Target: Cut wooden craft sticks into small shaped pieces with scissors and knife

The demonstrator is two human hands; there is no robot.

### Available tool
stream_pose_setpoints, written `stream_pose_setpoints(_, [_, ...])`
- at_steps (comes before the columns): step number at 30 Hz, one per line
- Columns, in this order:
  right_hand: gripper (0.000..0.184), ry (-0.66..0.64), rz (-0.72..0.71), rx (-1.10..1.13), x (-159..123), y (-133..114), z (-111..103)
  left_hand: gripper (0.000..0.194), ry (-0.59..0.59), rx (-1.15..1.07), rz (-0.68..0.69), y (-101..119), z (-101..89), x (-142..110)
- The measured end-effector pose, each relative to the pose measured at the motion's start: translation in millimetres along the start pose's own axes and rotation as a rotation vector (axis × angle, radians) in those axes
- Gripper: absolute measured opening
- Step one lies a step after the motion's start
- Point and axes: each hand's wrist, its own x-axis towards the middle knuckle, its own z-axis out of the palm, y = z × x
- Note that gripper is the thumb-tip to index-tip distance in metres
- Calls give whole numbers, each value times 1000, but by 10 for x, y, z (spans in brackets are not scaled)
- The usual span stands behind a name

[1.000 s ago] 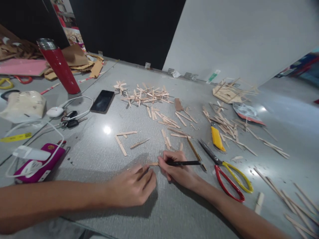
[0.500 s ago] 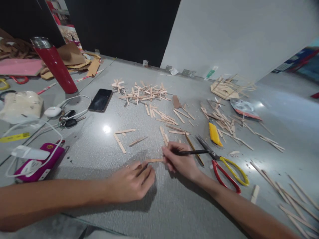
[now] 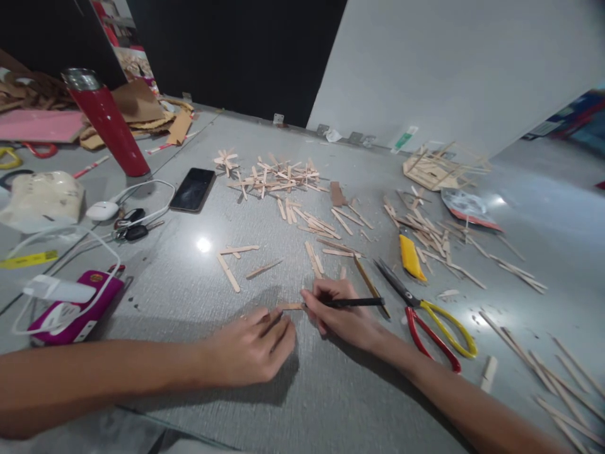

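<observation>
Low over the table, my left hand (image 3: 258, 348) is closed, its thumb and fingers pinching one end of a wooden craft stick (image 3: 292, 306). A black pen (image 3: 362, 302) is gripped in my right hand (image 3: 336, 310), with its back end pointing right. The pen's tip is at the stick's right end; my fingers partly hide that spot. Just beyond my hands lie loose craft sticks (image 3: 312, 258), an L-shaped pair (image 3: 229, 272) and a single sliver of wood (image 3: 263, 268). A thin brown stick (image 3: 372, 285) lies beside my right hand.
Scissors with red and yellow handles (image 3: 416, 302) and a yellow cutter (image 3: 412, 257) lie at right. Star-shaped stick bundles (image 3: 278, 175) spread at the back. To the left are a phone (image 3: 193, 189), keys (image 3: 135, 227), a purple power bank (image 3: 89, 302) and a red flask (image 3: 111, 129).
My right hand has shifted slightly left along the stick, and the pen has tilted, its back end now lower. My left hand holds nearly the same place. The view has moved slightly.
</observation>
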Motion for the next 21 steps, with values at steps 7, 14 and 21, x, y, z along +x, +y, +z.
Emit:
stream_pose_setpoints(7, [48,-20,-4,6,10,45,-19,30,-7,-16,-2,-1,-13,14])
stream_pose_setpoints(14, [46,-21,-27,-20,6,78,-25,27,-24,-24,-4,-5,-20,15])
stream_pose_setpoints(21, [46,-19,-41,-17,9,82,-21,27,-23,-29,0,-2,-13,-6])
